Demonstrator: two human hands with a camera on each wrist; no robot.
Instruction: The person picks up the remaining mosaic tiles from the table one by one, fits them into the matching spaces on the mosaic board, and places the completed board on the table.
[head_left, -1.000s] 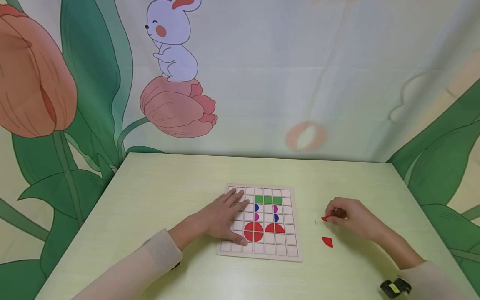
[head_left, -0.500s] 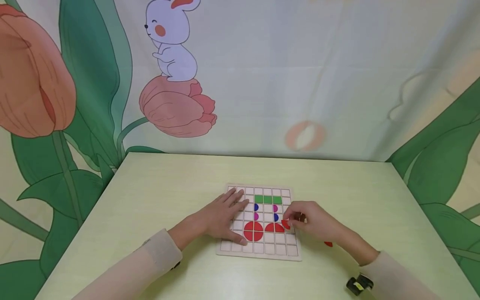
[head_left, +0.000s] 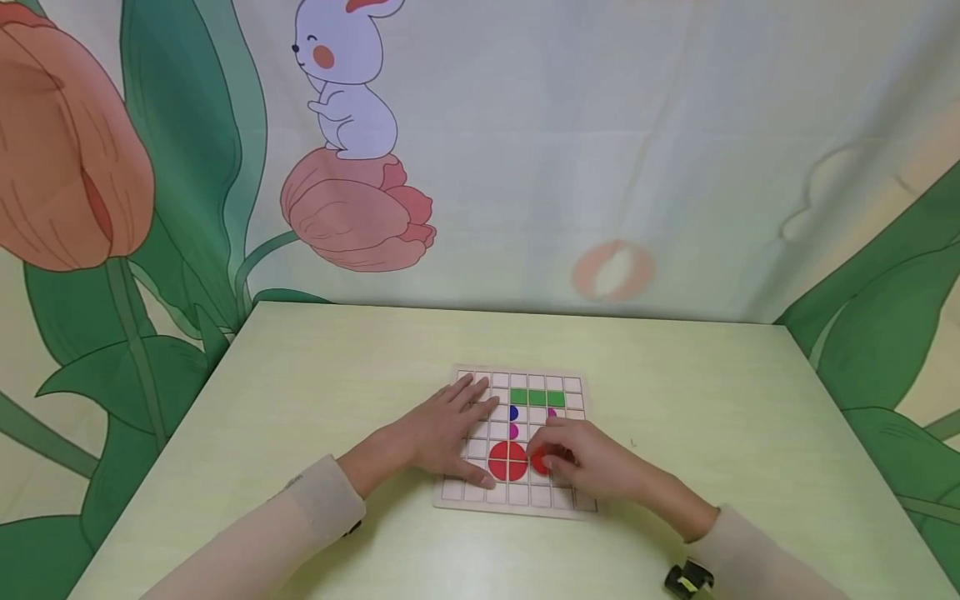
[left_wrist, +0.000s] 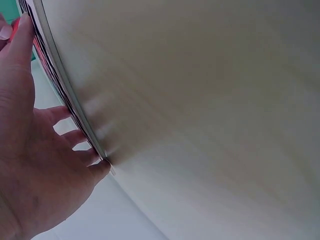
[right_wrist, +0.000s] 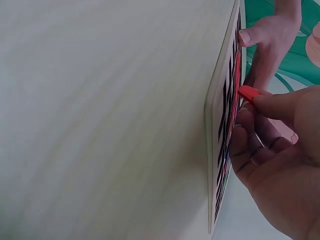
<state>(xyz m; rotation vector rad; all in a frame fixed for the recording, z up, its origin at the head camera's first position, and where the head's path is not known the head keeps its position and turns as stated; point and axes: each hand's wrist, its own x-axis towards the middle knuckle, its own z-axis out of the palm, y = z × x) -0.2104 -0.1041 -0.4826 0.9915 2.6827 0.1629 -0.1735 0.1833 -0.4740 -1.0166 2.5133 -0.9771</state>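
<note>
A square wooden grid board (head_left: 517,497) lies on the table. My left hand (head_left: 444,429) rests spread on its left side, fingers straight. Low over the board's right half, my right hand (head_left: 596,458) pinches a red quarter-circle piece (right_wrist: 248,93) between thumb and fingers. Left of those fingertips is a red circle (head_left: 507,461) made of quarter pieces. A row of green squares (head_left: 537,397) sits near the far edge, with a blue half-circle (head_left: 513,413) and a magenta half-circle (head_left: 513,432) below it. My right hand hides most of the second red shape.
The pale table (head_left: 360,350) extends on both sides of the board. Behind it hangs a cloth backdrop (head_left: 510,167) printed with tulips and a rabbit. A dark wrist strap (head_left: 688,578) shows at the right sleeve.
My right hand has moved left from the table beside the board to over the board, carrying the red piece. Its forearm now covers where another loose red piece lay. My left hand has stayed put.
</note>
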